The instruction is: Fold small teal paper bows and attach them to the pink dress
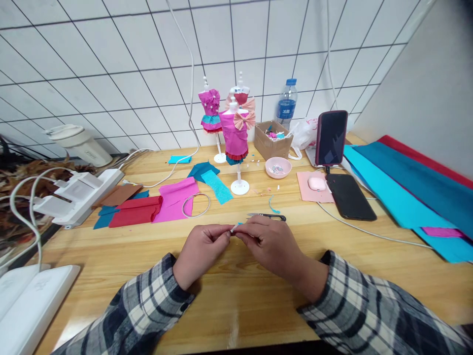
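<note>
Between my two hands, above the front part of the wooden table, is a small white and light-blue piece, too small to name surely. My left hand pinches its left side with thumb and forefinger. From the right, my right hand pinches the blue end, its fingertips close to the left ones. Just behind my right hand lies a pair of small black scissors, partly hidden by it. A thin curl of blue scrap rests beyond the scissors. Farther back, a mini dress form wears a pink dress with a peach bow.
Behind stand other dress forms, a cardboard box, a pink bowl of small beads and a water bottle. Coloured paper pieces and a metal ring lie left; phones and large sheets lie right.
</note>
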The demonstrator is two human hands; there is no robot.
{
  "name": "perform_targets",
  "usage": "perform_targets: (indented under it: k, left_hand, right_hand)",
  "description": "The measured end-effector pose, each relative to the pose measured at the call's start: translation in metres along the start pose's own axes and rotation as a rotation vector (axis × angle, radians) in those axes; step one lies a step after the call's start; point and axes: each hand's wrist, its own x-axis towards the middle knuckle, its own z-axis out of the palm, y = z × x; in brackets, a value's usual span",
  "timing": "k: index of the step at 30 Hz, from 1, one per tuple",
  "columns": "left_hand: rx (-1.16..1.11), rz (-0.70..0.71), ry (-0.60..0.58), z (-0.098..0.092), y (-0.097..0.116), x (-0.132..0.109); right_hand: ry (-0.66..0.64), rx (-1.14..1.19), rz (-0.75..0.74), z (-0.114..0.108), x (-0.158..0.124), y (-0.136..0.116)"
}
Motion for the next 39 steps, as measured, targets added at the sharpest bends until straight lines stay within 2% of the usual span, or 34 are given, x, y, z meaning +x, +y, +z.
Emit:
perform_targets:
  k: [6, 14, 27, 30, 35, 37, 39]
  left_hand:
    - [0.075, 0.024, 0.002, 0.003, 0.002, -0.001]
    - [0.091, 0.112, -0.014, 0.004, 0.006, -0.005]
    - [0.07, 0.101, -0.014, 0.003, 0.005, -0.004]
    - [0.07, 0.09, -0.005, 0.003, 0.006, -0.004]
    - [0.021, 0.136, -0.025, 0.001, 0.005, -0.004]
    - [0.007, 0.17, -0.043, 0.001, 0.005, -0.004]
    - [0.007, 0.196, -0.047, 0.001, 0.004, -0.005]
  right_hand:
    - [-0.023, 0.016, 0.043, 0.0, 0.001, 0.002]
    - [-0.057, 0.097, 0.2, -0.001, 0.006, 0.0]
    - [-0.094, 0.335, 0.326, 0.001, 0.009, -0.002]
    - [-0.074, 0.523, 0.469, -0.001, 0.013, 0.0]
    - [-0.136, 1.152, 0.853, -0.009, 0.02, 0.006]
    - [-0.09, 1.325, 0.969, -0.013, 0.022, 0.01]
    - [0.01, 1.386, 1.0, -0.017, 0.025, 0.016]
